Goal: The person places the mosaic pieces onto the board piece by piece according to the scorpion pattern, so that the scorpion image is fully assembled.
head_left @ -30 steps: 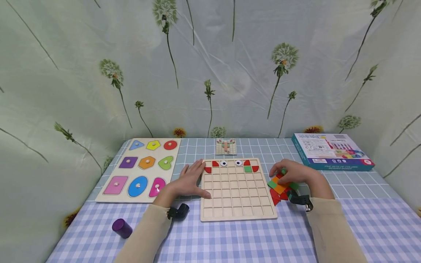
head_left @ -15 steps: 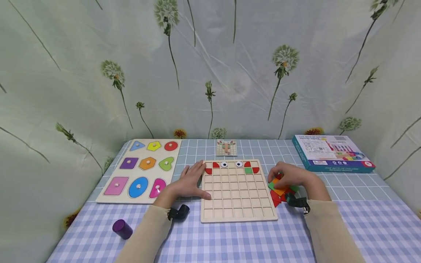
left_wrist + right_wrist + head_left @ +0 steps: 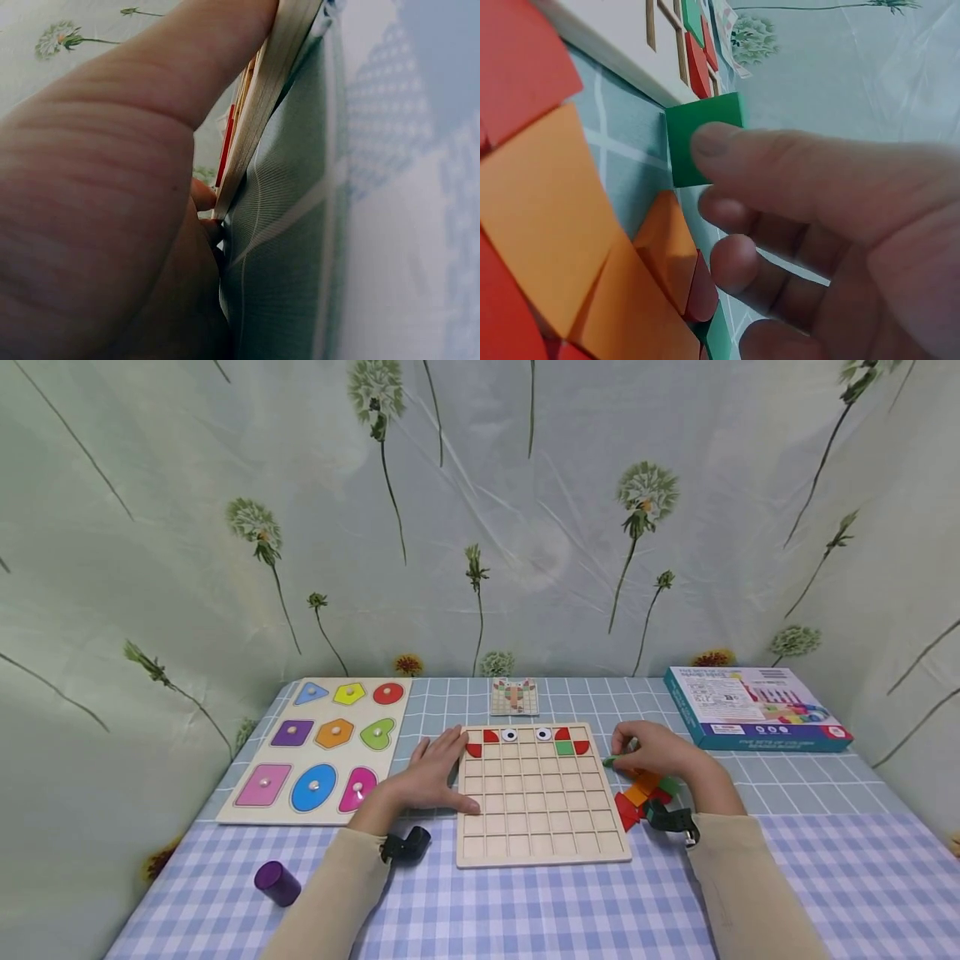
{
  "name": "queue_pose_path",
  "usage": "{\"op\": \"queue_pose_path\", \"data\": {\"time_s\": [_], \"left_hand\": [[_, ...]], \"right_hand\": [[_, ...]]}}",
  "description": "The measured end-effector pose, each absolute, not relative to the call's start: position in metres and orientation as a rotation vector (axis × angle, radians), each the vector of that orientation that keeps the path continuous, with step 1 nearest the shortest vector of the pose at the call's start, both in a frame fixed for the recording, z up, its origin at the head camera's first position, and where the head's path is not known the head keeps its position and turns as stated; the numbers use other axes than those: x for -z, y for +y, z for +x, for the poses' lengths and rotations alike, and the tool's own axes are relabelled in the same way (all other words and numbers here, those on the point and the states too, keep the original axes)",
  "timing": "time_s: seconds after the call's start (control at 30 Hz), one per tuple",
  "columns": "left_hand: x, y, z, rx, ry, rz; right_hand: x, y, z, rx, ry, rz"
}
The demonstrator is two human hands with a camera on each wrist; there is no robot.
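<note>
My right hand [image 3: 651, 750] pinches a green square tile [image 3: 703, 142] between thumb and fingers, just off the right edge of the wooden grid board [image 3: 540, 810]. Below that hand lies a loose pile of orange tiles [image 3: 551, 217], red tiles [image 3: 627, 810] and green ones. On the left, my left hand [image 3: 429, 777] rests along the board's left edge, its thumb on the surface and fingers at the upper corner. The board's top rows carry two eye tiles [image 3: 509, 736], several red quarter-round tiles [image 3: 581, 747] and one green square [image 3: 564, 747].
A small pattern card [image 3: 515, 697] lies behind the board. To the left are a knobbed shape puzzle [image 3: 312, 752] and a purple cylinder [image 3: 277, 883]. A boxed toy set [image 3: 757, 708] sits at the back right. Behind the table hangs a dandelion-print cloth [image 3: 555, 527].
My right hand has come up out of the tile pile with a green tile and moved slightly left toward the board. The left hand has stayed in place.
</note>
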State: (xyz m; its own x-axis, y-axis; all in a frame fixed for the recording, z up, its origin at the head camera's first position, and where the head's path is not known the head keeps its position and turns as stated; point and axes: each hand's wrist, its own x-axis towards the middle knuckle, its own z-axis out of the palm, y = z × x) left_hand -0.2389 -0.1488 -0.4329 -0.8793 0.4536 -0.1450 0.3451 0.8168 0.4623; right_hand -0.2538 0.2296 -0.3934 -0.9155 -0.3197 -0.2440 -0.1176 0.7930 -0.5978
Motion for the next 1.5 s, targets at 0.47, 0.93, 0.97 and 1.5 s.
{"op": "queue_pose_path", "data": {"time_s": [0.47,0.93,0.97,1.5], "left_hand": [[0.435,-0.148,-0.238,-0.637,2.754,0.618],[0.434,-0.149,-0.239,-0.631,2.759,0.623],[0.434,-0.149,-0.239,-0.629,2.759,0.623],[0.435,-0.147,-0.24,-0.645,2.76,0.617]], "right_hand": [[0.394,0.223,-0.256,0.94,2.76,-0.343],[0.394,0.2,-0.258,1.061,2.786,-0.378],[0.395,0.198,-0.258,1.06,2.787,-0.384],[0.398,0.174,-0.256,1.016,2.836,-0.538]]}}
